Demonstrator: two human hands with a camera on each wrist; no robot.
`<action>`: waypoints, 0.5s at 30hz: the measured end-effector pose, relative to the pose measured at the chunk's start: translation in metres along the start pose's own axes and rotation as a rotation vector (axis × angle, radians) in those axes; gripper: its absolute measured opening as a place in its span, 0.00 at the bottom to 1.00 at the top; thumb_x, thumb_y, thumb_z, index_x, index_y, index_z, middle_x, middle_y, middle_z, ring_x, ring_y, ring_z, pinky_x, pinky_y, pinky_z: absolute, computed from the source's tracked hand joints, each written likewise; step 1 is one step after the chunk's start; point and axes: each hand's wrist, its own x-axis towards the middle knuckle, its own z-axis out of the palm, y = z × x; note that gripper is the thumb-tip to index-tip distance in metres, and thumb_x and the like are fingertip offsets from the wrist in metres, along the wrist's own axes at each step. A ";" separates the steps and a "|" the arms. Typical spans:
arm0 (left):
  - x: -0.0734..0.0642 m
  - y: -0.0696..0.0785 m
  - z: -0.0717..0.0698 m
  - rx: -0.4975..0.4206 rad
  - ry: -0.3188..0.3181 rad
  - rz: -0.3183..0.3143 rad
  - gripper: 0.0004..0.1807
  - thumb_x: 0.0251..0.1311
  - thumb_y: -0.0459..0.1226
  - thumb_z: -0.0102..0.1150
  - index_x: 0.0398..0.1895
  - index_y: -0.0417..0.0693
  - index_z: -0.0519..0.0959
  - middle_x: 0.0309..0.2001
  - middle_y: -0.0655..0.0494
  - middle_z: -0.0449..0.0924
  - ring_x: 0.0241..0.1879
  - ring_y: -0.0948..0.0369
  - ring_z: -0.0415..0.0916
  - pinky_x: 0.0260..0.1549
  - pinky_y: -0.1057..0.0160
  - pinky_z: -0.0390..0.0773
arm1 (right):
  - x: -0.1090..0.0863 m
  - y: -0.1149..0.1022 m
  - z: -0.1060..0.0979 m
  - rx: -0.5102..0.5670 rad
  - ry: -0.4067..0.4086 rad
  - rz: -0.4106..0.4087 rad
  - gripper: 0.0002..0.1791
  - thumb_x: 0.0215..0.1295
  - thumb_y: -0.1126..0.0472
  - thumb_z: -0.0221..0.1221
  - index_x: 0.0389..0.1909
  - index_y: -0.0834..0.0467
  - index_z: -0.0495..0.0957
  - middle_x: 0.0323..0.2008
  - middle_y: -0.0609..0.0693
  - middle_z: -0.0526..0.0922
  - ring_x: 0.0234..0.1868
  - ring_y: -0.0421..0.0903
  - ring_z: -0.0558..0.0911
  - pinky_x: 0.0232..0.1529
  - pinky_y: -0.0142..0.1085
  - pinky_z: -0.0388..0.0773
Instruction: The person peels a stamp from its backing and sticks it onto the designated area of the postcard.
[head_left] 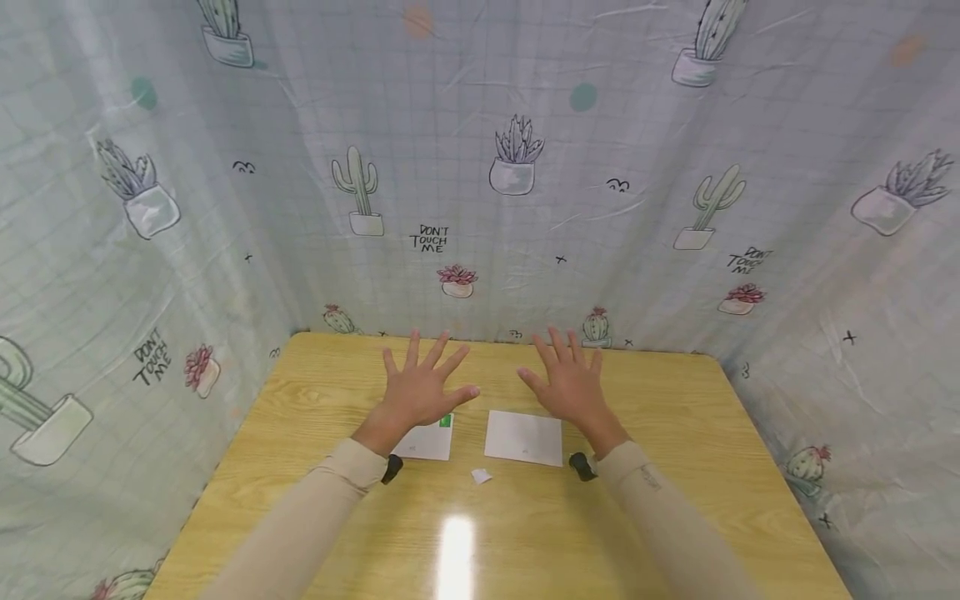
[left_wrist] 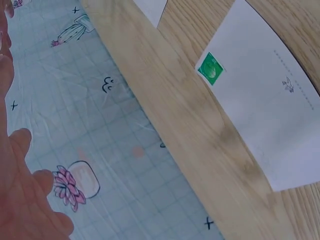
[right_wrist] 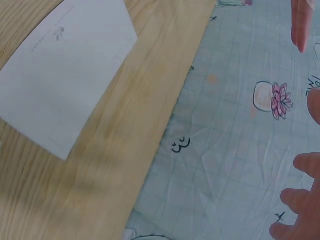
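Note:
My left hand (head_left: 422, 395) is held above the table with its fingers spread and nothing in them. Under its wrist lies a white envelope (head_left: 426, 447), partly covered by the hand in the head view; a green stamp (left_wrist: 211, 68) sits in one corner. My right hand (head_left: 573, 392) hovers likewise, fingers fanned out and holding nothing. Beside and below it is a second white envelope (head_left: 523, 437), which shows a small printed mark but no stamp in the right wrist view. A small white piece of paper (head_left: 481, 476) lies between the two envelopes, toward the near side.
The wood-grain table (head_left: 660, 533) reaches back to a pale curtain (head_left: 570, 225) with cactus prints, which also hangs along both sides. Light reflects off the tabletop at the near middle. A dark wrist device (head_left: 582, 467) sits at the right cuff, another (head_left: 392, 468) at the left.

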 end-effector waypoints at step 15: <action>0.010 0.018 0.020 -0.007 -0.023 0.044 0.46 0.67 0.76 0.39 0.84 0.75 0.49 0.87 0.59 0.37 0.85 0.38 0.26 0.74 0.19 0.30 | -0.021 0.028 -0.001 -0.011 0.007 0.006 0.44 0.77 0.32 0.49 0.84 0.50 0.54 0.85 0.58 0.49 0.85 0.67 0.44 0.73 0.82 0.38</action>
